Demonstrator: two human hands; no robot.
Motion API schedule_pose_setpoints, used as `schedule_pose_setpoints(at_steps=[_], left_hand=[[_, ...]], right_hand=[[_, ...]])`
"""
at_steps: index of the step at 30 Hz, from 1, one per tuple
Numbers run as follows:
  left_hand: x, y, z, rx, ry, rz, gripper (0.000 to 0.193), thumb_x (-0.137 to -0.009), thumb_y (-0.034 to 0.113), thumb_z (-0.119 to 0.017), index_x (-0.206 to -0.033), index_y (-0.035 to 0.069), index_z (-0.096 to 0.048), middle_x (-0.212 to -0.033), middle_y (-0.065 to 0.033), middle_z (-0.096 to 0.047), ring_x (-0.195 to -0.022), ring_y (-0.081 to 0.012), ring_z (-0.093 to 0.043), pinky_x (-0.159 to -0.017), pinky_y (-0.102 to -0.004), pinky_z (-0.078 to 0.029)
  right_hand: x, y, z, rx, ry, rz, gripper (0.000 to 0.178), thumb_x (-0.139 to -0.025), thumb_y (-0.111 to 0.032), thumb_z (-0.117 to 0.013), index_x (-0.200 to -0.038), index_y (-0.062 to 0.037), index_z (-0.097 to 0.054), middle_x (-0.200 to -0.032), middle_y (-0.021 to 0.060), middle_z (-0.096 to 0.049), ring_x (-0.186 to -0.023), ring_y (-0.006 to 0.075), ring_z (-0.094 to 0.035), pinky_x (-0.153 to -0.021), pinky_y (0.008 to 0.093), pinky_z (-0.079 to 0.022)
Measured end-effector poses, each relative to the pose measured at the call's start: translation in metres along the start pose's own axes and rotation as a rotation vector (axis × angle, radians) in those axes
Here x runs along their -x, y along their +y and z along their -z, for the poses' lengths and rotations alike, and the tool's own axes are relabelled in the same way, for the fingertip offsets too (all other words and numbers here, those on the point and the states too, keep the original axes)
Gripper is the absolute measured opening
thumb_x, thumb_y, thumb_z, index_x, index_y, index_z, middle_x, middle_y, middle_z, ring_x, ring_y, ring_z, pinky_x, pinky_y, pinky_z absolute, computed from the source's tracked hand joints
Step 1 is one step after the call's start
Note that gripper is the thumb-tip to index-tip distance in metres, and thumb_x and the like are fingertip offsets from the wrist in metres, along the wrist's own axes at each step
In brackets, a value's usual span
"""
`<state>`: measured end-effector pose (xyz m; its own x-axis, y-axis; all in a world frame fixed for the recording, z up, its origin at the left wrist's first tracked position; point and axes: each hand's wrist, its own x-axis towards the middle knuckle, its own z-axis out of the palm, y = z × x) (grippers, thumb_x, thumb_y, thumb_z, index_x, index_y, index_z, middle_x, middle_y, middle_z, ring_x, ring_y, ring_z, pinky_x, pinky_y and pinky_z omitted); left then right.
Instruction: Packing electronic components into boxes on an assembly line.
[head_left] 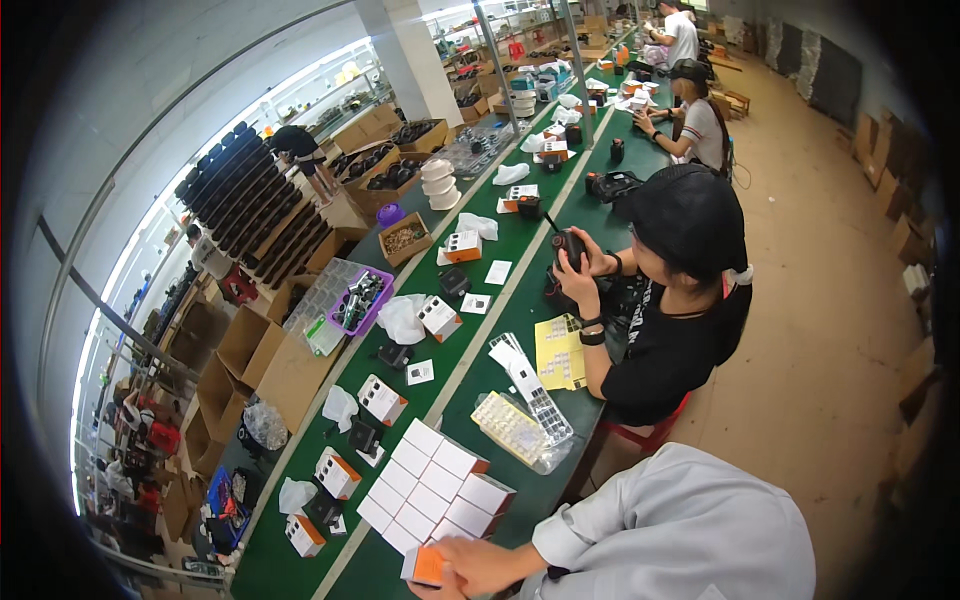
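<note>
At the lower edge, my right hand (482,564) reaches in from the right in a light grey sleeve, its fingers closed on a small carton (427,567) with an orange side and white edges. Of my left hand (432,591) only a small part shows at the bottom rim, pressed against the same carton from the near side; the rest is cut off. Right beyond the carton lies a tight block of white cartons (425,480) with their plain faces up, standing in rows on the green bench (385,575).
Along the belt (290,450) stand white-orange printed cartons (336,474), black devices (363,437), plastic bags (340,407) and leaflets. Label sheets (512,425) lie beyond the block. A co-worker (675,310) in black sits to the right, handling a black device (571,247). Open cardboard boxes (245,345) line the left.
</note>
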<state>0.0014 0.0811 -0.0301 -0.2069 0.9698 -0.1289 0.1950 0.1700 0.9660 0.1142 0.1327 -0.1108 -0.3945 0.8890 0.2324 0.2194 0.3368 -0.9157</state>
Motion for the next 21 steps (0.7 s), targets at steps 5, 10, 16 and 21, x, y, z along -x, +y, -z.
schedule_pose_setpoints(at_steps=[5, 10, 16, 21], left_hand=[[0.002, -0.019, 0.028, 0.31, -0.175, 0.234, 0.039, -0.1, 0.023, -0.061, -0.129, -0.003, -0.058, -0.122, -0.0153, -0.063, -0.111, -0.0251, -0.062, -0.09, -0.0374, -0.05], [0.004, -0.021, 0.016, 0.274, -0.367, 0.208, 0.047, -0.094, 0.021, -0.066, -0.133, -0.002, -0.053, -0.126, -0.0146, -0.061, -0.115, -0.0249, -0.059, -0.094, -0.0372, -0.048], [-0.008, -0.027, 0.001, 0.198, -0.622, 0.18, 0.059, -0.087, 0.02, -0.071, -0.138, -0.001, -0.048, -0.13, -0.0138, -0.057, -0.119, -0.0245, -0.055, -0.098, -0.0369, -0.045], [-0.031, -0.042, -0.008, 0.142, -0.803, 0.162, 0.07, -0.082, 0.019, -0.075, -0.142, 0.0, -0.044, -0.134, -0.0132, -0.055, -0.123, -0.0243, -0.053, -0.102, -0.0367, -0.042]], right_hand=[[-0.003, -0.034, 0.08, -0.026, -0.344, 0.197, 0.077, -0.078, -0.054, -0.081, -0.133, -0.0076, -0.055, -0.126, 0.0175, -0.059, -0.117, 0.0388, -0.059, -0.098, 0.0486, -0.049], [-0.007, -0.042, 0.124, -0.004, -0.56, 0.725, 0.064, -0.074, -0.053, -0.08, -0.116, -0.0079, -0.063, -0.111, 0.016, -0.062, -0.104, 0.0371, -0.061, -0.088, 0.0479, -0.05], [-0.009, -0.047, 0.138, -0.012, -0.781, 0.83, 0.061, -0.064, -0.046, -0.089, -0.099, -0.0076, -0.056, -0.101, 0.0154, -0.059, -0.094, 0.0355, -0.06, -0.079, 0.0471, -0.049], [-0.017, -0.077, 0.168, -0.135, -1.282, 0.188, 0.065, -0.071, -0.052, -0.088, -0.098, -0.0052, -0.052, -0.097, 0.0204, -0.059, -0.09, 0.0378, -0.059, -0.075, 0.0471, -0.047]])
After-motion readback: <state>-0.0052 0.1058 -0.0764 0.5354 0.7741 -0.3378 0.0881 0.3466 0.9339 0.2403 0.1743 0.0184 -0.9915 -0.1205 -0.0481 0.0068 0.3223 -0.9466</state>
